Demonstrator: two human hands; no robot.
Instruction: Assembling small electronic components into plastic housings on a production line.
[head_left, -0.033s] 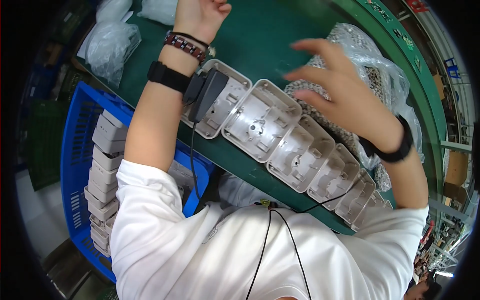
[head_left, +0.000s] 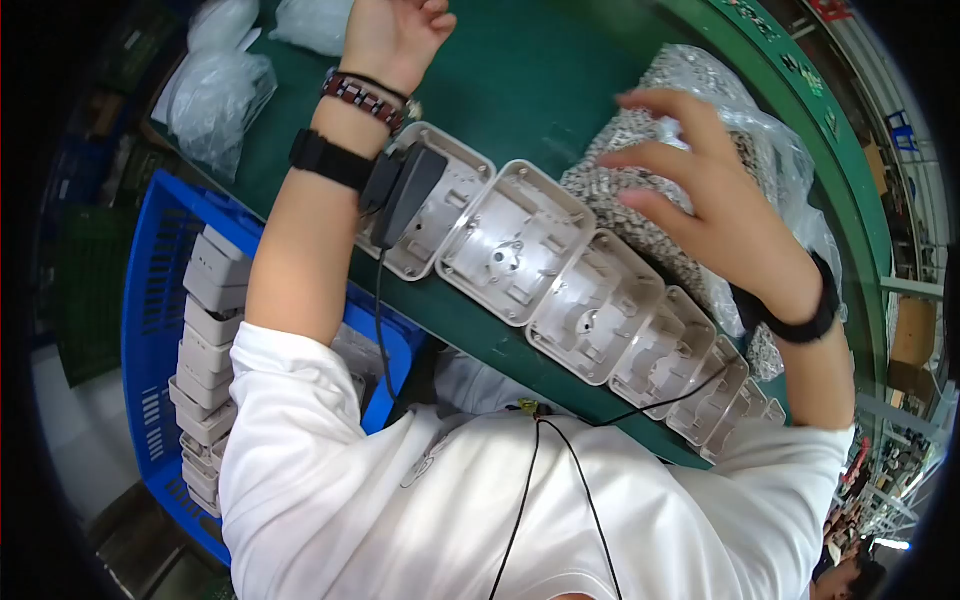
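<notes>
My left hand (head_left: 395, 45) reaches to the top edge of the view, its fingertips curled toward the palm. Part of it is cut off by the frame, so anything in the fingers is hidden. Below its wrist is a light grey plastic housing (head_left: 462, 180), partly covered by my forearm and the black device on it. More open housings (head_left: 515, 245) stand in a slanting row toward the lower right, hollow sides up. My right hand (head_left: 705, 190) is open, fingers spread, over a clear plastic bag (head_left: 690, 75) of small speckled metal-looking pieces. It holds nothing visible.
A blue basket (head_left: 150, 270) at the left contains stacked grey housings (head_left: 215, 300). Crumpled clear bags (head_left: 215, 110) lie on the green table (head_left: 520, 60) at the back left. Black cords (head_left: 382, 330) hang across my front. Small circuit boards (head_left: 800, 75) lie beyond the table's right side.
My right hand has shifted a little to the right and looks less blurred. My left hand remains in nearly the same place with its fingers curled.
</notes>
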